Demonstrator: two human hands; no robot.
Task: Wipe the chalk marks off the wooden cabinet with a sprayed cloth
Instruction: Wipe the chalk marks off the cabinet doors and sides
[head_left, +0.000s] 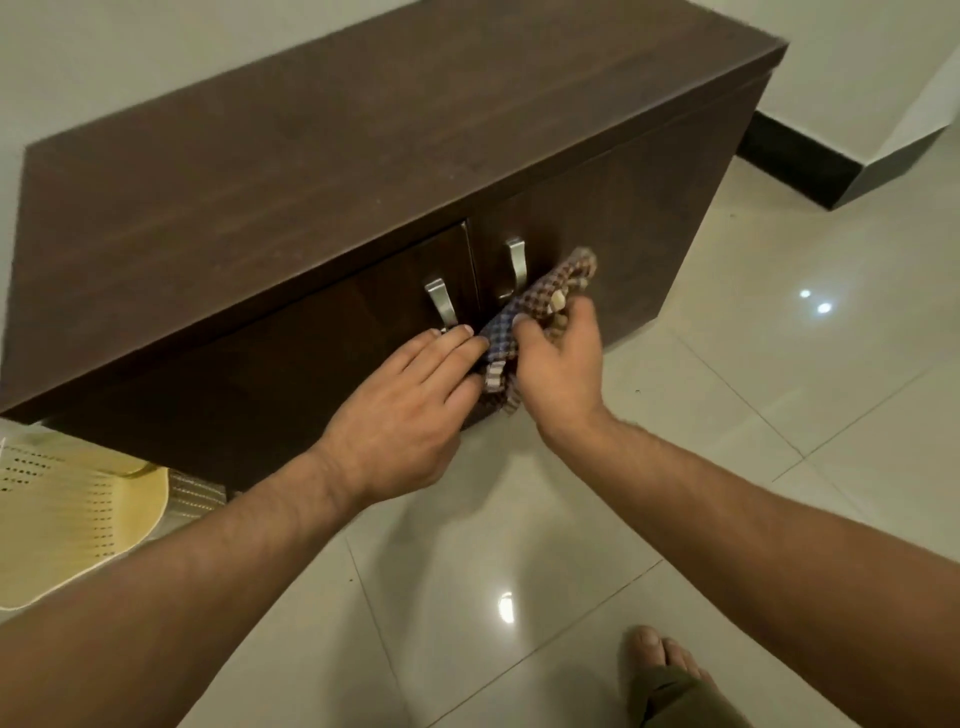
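At the cabinet front: your two hands meet just before the right-hand door, below its handle (516, 265).
Cloth: the checked cloth (540, 296) is bunched between both hands, in front of the door; whether it touches the wood cannot be told.
Long axis: it runs on a slant, from a tail hanging under your hands up and rightward past the handle.
Right hand: your right hand (556, 364) is the nearer one, its fingers curled round the middle of the cloth.
Left hand: your left hand (410, 395) lies beside it, fingers nearly straight and close together, tips against the cloth's lower end; the thumb is hidden.
Chalk marks: none can be made out; the frame is blurred.
Surface: the cabinet (363, 156) is dark wood, with a bare top and a second handle (441, 306) on the left door.
Room: pale glossy floor tiles (727, 415), a black skirting (800, 161) along the wall, a yellow perforated plastic piece (67, 509) to the left, and your bare foot (660, 654) below.
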